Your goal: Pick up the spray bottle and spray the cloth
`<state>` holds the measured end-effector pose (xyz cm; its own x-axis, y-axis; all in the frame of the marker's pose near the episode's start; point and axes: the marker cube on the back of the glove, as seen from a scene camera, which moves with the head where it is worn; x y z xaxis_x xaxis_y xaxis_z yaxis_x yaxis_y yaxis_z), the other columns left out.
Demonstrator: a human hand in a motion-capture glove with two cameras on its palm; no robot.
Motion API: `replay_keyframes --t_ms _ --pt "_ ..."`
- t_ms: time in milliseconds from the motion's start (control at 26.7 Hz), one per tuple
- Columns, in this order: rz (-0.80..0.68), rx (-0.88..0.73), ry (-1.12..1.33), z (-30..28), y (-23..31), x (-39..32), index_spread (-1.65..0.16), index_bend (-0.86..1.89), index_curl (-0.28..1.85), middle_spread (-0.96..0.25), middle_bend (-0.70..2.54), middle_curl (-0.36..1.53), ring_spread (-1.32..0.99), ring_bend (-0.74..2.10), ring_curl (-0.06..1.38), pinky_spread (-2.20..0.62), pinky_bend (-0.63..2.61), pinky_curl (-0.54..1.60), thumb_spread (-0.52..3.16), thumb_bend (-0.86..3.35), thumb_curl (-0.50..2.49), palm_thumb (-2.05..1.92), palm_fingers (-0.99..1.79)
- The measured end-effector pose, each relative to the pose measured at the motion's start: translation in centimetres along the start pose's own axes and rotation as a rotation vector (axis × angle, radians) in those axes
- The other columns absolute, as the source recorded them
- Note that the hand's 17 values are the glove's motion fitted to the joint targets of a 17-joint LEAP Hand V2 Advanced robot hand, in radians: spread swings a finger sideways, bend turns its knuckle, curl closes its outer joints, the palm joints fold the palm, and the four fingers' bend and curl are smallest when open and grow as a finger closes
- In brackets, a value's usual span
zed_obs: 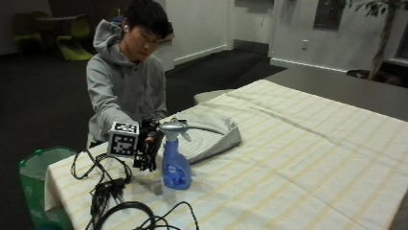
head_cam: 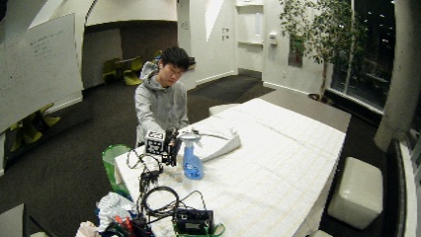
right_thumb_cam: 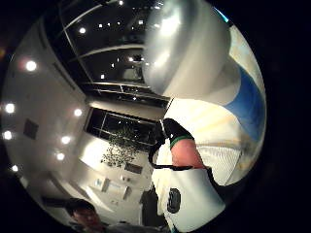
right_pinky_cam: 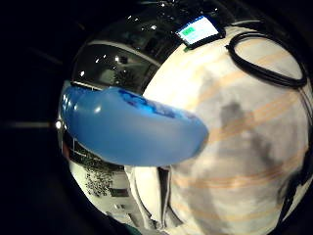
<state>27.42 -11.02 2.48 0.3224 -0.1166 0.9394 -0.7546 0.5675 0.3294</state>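
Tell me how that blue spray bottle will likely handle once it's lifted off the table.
The spray bottle stands upright, tall on a small base, so a sideways nudge could probably tip it. Its blue body looks like smooth plastic, likely stiff but perhaps slippery. The gloved right hand sits beside its neck, under the grey trigger head, which would probably help stop it sliding down.

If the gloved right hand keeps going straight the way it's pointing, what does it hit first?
Most likely the spray bottle. In the outside view the right hand sits right beside its neck, palm towards it, and the blue body fills the little finger side palm view. Whether they already touch is unclear. The folded cloth lies behind.
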Motion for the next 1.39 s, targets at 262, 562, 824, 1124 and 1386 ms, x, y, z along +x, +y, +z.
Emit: replay_keyframes --t_ms 262,562,824,1124,1386 --pt "-0.014 -0.004 -0.054 1.2 0.3 0.4 -0.3 0.09 0.1 0.05 0.2 0.32 0.06 0.35 0.27 0.24 0.52 0.34 0.89 -0.03 0.4 0.7 -0.08" --pt "-0.008 -0.013 -0.086 2.5 -0.8 0.2 -0.3 0.1 0.11 0.05 0.2 0.32 0.06 0.35 0.27 0.24 0.51 0.34 0.89 -0.03 0.41 0.71 -0.06" --pt "0.011 -0.02 -0.089 3.2 -1.7 0.3 -0.31 0.11 0.12 0.05 0.21 0.33 0.06 0.35 0.27 0.24 0.51 0.34 0.89 -0.03 0.41 0.71 -0.05" --pt "0.011 -0.025 -0.092 3.8 -2.0 0.3 -0.31 0.11 0.14 0.04 0.23 0.34 0.05 0.34 0.27 0.24 0.5 0.34 0.89 -0.03 0.41 0.72 -0.03" --pt "0.019 -0.017 -0.09 4.2 -2.3 0.3 -0.31 0.13 0.15 0.03 0.22 0.33 0.04 0.39 0.28 0.24 0.5 0.34 0.89 -0.03 0.41 0.72 0.06"
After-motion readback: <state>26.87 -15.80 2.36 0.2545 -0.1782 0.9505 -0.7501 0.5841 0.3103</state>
